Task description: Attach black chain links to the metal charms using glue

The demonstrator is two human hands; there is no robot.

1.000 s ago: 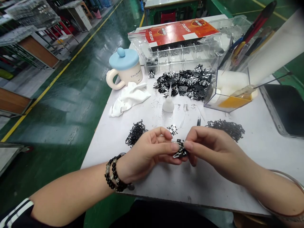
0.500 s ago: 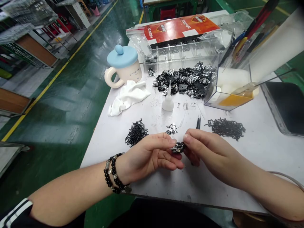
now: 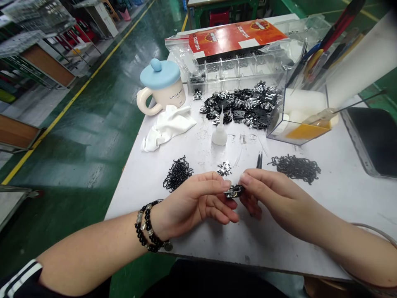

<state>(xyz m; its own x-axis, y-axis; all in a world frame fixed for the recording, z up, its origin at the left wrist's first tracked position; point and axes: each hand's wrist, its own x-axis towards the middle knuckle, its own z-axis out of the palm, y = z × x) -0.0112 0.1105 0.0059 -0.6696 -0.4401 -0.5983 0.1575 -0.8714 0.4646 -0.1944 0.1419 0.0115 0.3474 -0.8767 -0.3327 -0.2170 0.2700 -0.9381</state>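
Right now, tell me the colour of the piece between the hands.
The small metal piece is black and silver; head view.

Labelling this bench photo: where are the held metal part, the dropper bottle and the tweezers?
Black metal part [image 3: 234, 191]: head view, its middle.
White dropper bottle [image 3: 219, 137]: head view, its body.
Black tweezers [image 3: 259, 160]: head view, their tips.

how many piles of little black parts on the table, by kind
black wire pieces: 2 (left pile, right pile)
black and silver metal fittings: 2 (big heap, small heap)
total: 4
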